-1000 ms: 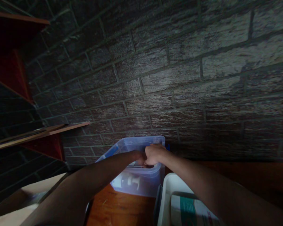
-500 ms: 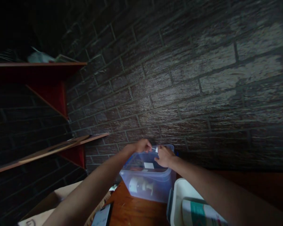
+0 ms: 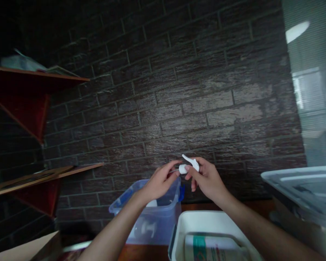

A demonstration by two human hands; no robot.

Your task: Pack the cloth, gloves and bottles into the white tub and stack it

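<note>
A white pump dispenser head [image 3: 183, 169] with a curved spout is held up in front of the brick wall, above the bins. My right hand [image 3: 206, 177] grips it by the spout end, thumb on the collar. From the other side, the fingers of my left hand [image 3: 162, 181] close around what looks like its thin tube, just below the collar. Under my left forearm stands a clear blue-tinted plastic bin [image 3: 163, 214]; a white pump bottle [image 3: 147, 229] shows through its front wall. Below my right hand is a white tub [image 3: 203, 216] with a white-and-teal labelled bottle [image 3: 199, 244] lying in it.
Behind the bins rises a dark brick wall [image 3: 179, 108]. Wooden shelves [image 3: 78, 170] on red brackets jut out at left. A cardboard box [image 3: 35, 248] sits at lower left. To the right is a large lidded container [image 3: 301, 181], near a window-like panel [image 3: 315, 101].
Both hands have lifted up out of the clear bin, bringing the pump head into plain sight. The view has swung right, so the lidded container and bright panel now show.
</note>
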